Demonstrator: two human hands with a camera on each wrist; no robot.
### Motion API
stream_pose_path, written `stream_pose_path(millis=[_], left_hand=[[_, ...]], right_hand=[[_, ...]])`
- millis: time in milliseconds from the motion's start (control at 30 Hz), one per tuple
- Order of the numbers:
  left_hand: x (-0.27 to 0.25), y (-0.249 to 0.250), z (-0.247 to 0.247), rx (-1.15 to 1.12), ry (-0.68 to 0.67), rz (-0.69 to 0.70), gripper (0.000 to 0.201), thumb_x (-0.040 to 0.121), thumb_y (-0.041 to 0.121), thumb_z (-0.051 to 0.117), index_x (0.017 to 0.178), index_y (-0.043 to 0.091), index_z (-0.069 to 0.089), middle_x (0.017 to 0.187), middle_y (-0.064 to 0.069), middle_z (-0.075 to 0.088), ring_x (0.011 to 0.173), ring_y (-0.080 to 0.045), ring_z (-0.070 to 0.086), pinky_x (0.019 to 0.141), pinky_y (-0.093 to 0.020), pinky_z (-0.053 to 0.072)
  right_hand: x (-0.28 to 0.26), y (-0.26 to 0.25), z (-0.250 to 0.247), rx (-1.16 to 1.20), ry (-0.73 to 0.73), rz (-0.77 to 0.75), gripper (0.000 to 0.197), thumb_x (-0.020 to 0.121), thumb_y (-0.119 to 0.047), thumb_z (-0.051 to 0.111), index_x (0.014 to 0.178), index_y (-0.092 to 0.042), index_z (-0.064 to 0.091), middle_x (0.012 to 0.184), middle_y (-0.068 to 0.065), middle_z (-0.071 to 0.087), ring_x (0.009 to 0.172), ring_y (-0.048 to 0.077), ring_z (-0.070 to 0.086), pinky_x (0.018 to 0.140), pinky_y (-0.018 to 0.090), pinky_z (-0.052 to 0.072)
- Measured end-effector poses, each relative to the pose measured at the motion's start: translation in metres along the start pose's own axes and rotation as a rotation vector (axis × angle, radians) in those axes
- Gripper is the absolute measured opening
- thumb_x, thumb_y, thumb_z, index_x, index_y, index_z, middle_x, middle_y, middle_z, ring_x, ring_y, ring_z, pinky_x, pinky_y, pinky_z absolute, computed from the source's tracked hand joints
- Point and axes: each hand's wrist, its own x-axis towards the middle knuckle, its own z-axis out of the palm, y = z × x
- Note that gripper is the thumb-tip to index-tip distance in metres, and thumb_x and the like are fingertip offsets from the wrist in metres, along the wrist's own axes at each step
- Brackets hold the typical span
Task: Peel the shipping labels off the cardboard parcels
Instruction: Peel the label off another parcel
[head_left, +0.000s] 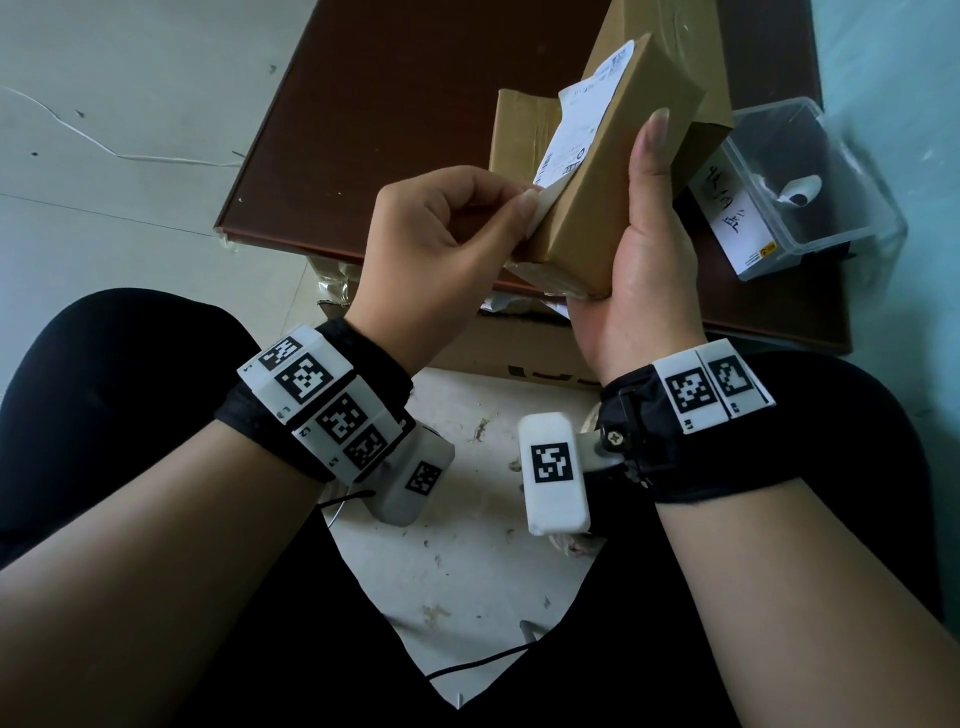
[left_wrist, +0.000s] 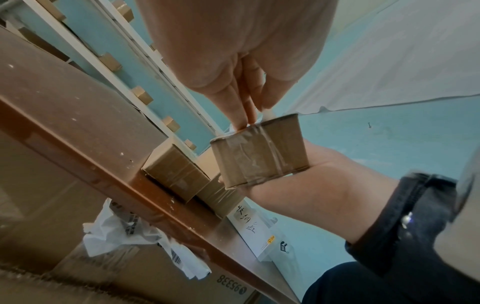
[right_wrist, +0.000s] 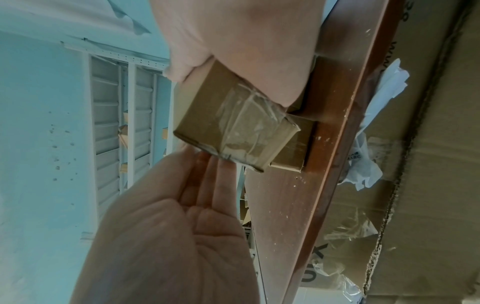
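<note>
My right hand (head_left: 649, 218) holds a small brown cardboard parcel (head_left: 613, 171) upright above the brown board, thumb laid along its side. A white printed shipping label (head_left: 576, 124) runs along the parcel's left face, its lower corner lifted off the cardboard. My left hand (head_left: 527, 208) pinches that loose corner between thumb and forefinger. In the left wrist view the left fingers (left_wrist: 244, 111) meet the top edge of the parcel (left_wrist: 259, 156), whose end is taped over. The right wrist view shows the same taped end (right_wrist: 233, 127) under the right palm (right_wrist: 246, 51).
Two more cardboard parcels (head_left: 519, 130) lie on the brown board (head_left: 395, 130) behind the held one. A clear plastic box (head_left: 810, 187) with a handwritten label sits at the right. Crumpled peeled labels (left_wrist: 124, 232) lie in a large carton (head_left: 519, 353) under the board's near edge.
</note>
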Motion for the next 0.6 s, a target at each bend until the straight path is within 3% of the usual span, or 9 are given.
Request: stream_pose_path(millis=[300,367,500,600], left_hand=[[-0.0009,0.0031,0.0021,0.008,-0.014,0.012,0.005,0.099,0.012,0.074,0.102,0.009,0.078,0.087,-0.003,0.078,0.075,-0.005,0.074,0.07,-0.022,0.059],[-0.0012,0.002,0.0031,0.027,-0.015,-0.01,0.01,0.101,0.014,0.071,0.101,0.006,0.077,0.087,-0.008,0.078,0.074,-0.007,0.073,0.067,-0.024,0.059],[-0.0028,-0.0035,0.0052,0.068,-0.047,-0.045,0.022,0.105,0.02,0.064,0.106,-0.001,0.073,0.089,-0.017,0.075,0.079,-0.031,0.074,0.068,-0.046,0.064],[-0.0034,-0.004,0.0049,0.067,-0.055,-0.05,0.024,0.106,0.02,0.061,0.111,-0.001,0.071,0.094,-0.02,0.074,0.082,-0.032,0.073,0.07,-0.048,0.064]], right_hand=[[-0.0014,-0.0003,0.0003,0.034,0.002,0.014,0.054,0.104,-0.054,0.07,0.14,-0.014,0.065,0.133,0.015,0.078,0.119,0.033,0.078,0.105,0.059,0.062],[-0.0018,-0.0009,0.001,0.025,0.016,0.017,0.053,0.104,-0.055,0.07,0.139,-0.014,0.066,0.131,0.014,0.079,0.118,0.033,0.079,0.104,0.059,0.062],[-0.0022,-0.0009,0.0028,0.007,0.021,0.008,0.05,0.105,-0.053,0.069,0.135,-0.013,0.069,0.131,0.015,0.079,0.116,0.033,0.079,0.102,0.06,0.063],[-0.0032,0.0012,0.0034,0.006,0.003,0.022,0.053,0.105,-0.056,0.068,0.138,-0.014,0.067,0.131,0.015,0.079,0.117,0.032,0.079,0.104,0.058,0.062]])
